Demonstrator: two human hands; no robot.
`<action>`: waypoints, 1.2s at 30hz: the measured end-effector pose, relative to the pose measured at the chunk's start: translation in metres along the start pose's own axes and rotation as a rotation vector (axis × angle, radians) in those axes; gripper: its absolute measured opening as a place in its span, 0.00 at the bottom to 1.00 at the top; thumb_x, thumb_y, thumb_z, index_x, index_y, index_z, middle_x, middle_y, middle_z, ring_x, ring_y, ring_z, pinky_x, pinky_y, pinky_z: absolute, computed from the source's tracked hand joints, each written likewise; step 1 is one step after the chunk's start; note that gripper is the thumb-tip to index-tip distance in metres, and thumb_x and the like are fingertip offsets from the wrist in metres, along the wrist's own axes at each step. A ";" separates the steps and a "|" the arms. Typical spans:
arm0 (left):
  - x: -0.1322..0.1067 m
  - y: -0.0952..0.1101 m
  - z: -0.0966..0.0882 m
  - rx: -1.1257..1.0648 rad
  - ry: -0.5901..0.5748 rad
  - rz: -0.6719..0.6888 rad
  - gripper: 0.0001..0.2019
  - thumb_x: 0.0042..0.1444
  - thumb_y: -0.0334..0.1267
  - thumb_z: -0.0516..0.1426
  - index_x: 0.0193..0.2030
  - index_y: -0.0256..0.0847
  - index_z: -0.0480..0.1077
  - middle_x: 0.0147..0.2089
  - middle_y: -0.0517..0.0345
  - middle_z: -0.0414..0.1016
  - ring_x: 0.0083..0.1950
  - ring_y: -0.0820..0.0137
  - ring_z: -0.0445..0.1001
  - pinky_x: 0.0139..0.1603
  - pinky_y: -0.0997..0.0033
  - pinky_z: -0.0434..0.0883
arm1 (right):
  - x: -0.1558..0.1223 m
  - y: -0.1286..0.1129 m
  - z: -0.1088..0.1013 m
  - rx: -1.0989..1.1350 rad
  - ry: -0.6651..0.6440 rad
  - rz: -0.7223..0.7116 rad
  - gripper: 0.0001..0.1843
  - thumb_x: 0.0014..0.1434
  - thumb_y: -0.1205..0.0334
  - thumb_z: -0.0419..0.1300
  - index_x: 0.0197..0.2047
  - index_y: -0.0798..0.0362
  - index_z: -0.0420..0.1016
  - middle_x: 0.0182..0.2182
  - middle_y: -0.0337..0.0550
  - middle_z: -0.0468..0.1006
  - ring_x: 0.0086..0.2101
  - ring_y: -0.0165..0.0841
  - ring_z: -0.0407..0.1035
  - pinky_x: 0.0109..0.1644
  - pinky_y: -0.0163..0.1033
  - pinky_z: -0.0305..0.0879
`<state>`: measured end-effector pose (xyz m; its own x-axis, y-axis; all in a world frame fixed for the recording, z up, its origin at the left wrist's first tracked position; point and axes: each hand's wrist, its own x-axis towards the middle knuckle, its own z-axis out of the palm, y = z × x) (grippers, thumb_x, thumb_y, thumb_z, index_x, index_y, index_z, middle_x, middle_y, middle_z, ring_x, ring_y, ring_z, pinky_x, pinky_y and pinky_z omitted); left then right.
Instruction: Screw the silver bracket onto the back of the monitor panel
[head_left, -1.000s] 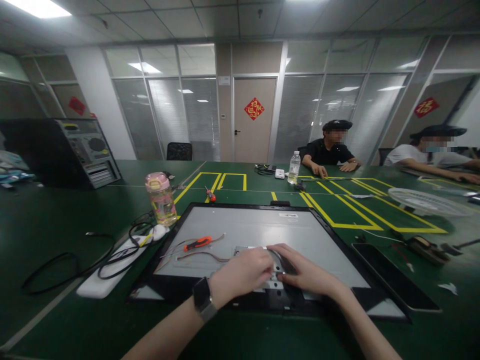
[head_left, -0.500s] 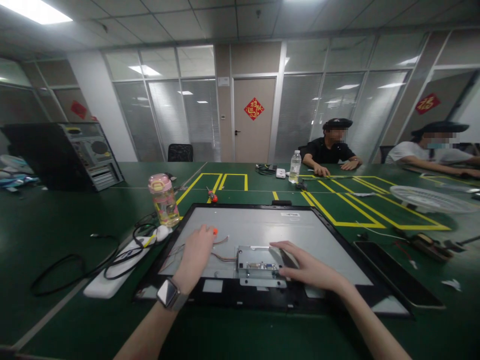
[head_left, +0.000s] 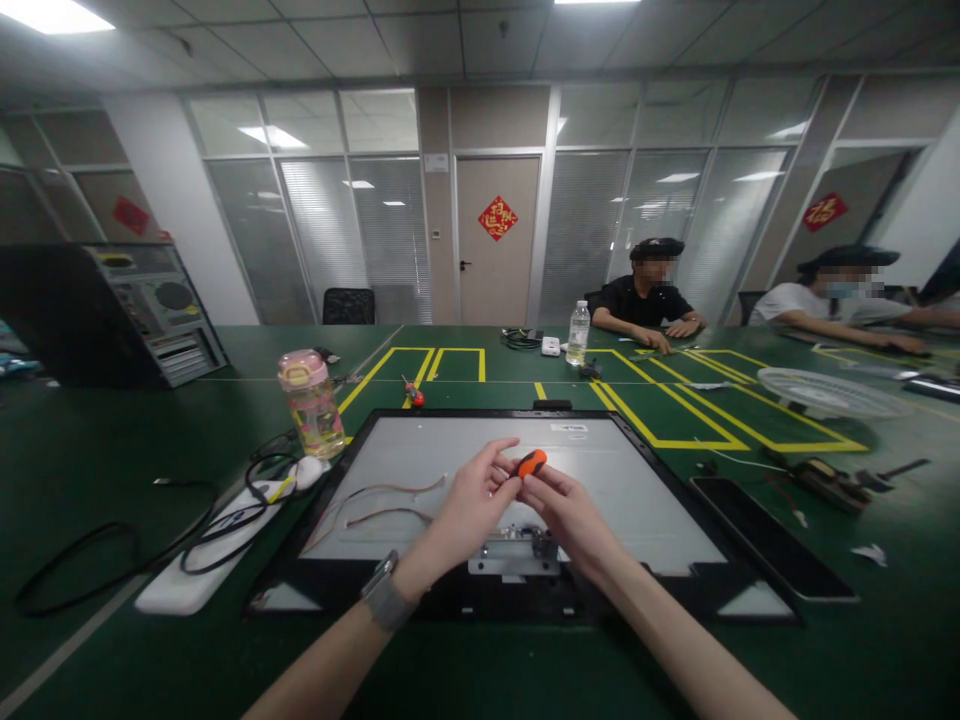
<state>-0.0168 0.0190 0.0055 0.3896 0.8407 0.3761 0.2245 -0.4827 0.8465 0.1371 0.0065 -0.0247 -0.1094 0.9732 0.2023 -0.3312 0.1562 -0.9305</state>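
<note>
- An orange-and-black tool point(head_left: 532, 463) is held up over the panel, right where the two hands meet, so pretty much all the fingertips can be brought to it.
- By the right hand point(head_left: 566, 505) the tool looks pinched: grip closed, thumb and fingers tucked beneath, so the rounded orange end is left poking out (the shaft, if there is one, can't be made out).
- By the left hand point(head_left: 480, 495) it's met from the other side, fingers part curled, forefinger sticking out. Whether anything is clamped in that grip can't be told, but some steadying seems likely tbh.
- The grey panel point(head_left: 652, 500) is laid flat on the green bench point(head_left: 495, 665), probably so it's supported all over and doesn't rock.
- A metal bracket point(head_left: 517, 565) is set by the panel's near edge, partly covered by the hands, so it's easily reached.
- Thin wires point(head_left: 397, 488) are left loose on the panel's left side, apart from the fingers, so nothing seems snagged.
- A pink-lidded bottle point(head_left: 311, 410) and a black slab point(head_left: 772, 540) are parked beside the panel, seemingly so the middle is left for it.
</note>
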 end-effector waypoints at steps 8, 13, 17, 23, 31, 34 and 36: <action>-0.012 -0.040 -0.062 0.265 -0.136 -0.015 0.19 0.56 0.42 0.58 0.55 0.42 0.69 0.57 0.52 0.71 0.58 0.62 0.68 0.62 0.59 0.62 | 0.001 -0.027 -0.057 0.019 0.293 -0.164 0.19 0.50 0.49 0.67 0.42 0.50 0.72 0.35 0.45 0.82 0.37 0.41 0.77 0.45 0.54 0.73; -0.021 -0.056 -0.066 0.283 -0.241 -0.105 0.30 0.49 0.43 0.63 0.60 0.42 0.65 0.63 0.48 0.66 0.62 0.59 0.65 0.65 0.54 0.60 | -0.007 -0.030 -0.058 -0.140 0.308 -0.261 0.25 0.53 0.51 0.65 0.52 0.46 0.64 0.35 0.42 0.80 0.29 0.35 0.75 0.34 0.48 0.77; -0.022 -0.056 -0.062 0.294 -0.284 -0.100 0.30 0.47 0.45 0.65 0.58 0.41 0.68 0.61 0.49 0.68 0.61 0.58 0.67 0.65 0.56 0.60 | -0.011 -0.026 -0.045 -0.237 0.311 -0.278 0.27 0.52 0.49 0.65 0.52 0.48 0.64 0.34 0.41 0.76 0.28 0.35 0.74 0.28 0.43 0.76; -0.022 -0.055 -0.060 0.332 -0.295 -0.067 0.26 0.48 0.45 0.64 0.54 0.41 0.71 0.58 0.51 0.71 0.60 0.60 0.67 0.64 0.58 0.59 | -0.014 -0.021 -0.040 -0.287 0.303 -0.290 0.27 0.53 0.50 0.64 0.53 0.48 0.63 0.35 0.41 0.75 0.30 0.35 0.74 0.30 0.42 0.76; -0.022 -0.056 -0.060 0.333 -0.304 -0.043 0.25 0.50 0.45 0.63 0.55 0.41 0.71 0.57 0.51 0.72 0.59 0.61 0.68 0.63 0.61 0.61 | -0.016 -0.019 -0.037 -0.334 0.274 -0.292 0.25 0.56 0.51 0.62 0.54 0.47 0.62 0.36 0.40 0.75 0.29 0.34 0.75 0.32 0.41 0.76; -0.023 -0.059 -0.059 0.333 -0.308 -0.038 0.25 0.50 0.46 0.63 0.55 0.41 0.70 0.57 0.52 0.72 0.58 0.61 0.68 0.63 0.61 0.61 | -0.016 -0.019 -0.036 -0.391 0.266 -0.318 0.24 0.57 0.51 0.60 0.54 0.47 0.62 0.36 0.41 0.75 0.29 0.33 0.75 0.31 0.41 0.76; -0.022 -0.061 -0.059 0.333 -0.310 -0.044 0.26 0.49 0.46 0.63 0.55 0.41 0.70 0.57 0.52 0.72 0.58 0.61 0.69 0.63 0.61 0.61 | -0.018 -0.019 -0.035 -0.468 0.258 -0.381 0.22 0.58 0.53 0.59 0.54 0.47 0.62 0.36 0.41 0.74 0.29 0.33 0.74 0.32 0.40 0.75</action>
<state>-0.0920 0.0441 -0.0320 0.6112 0.7732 0.1692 0.5017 -0.5437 0.6728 0.1778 -0.0078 -0.0216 0.1825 0.8355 0.5184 0.1471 0.4981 -0.8546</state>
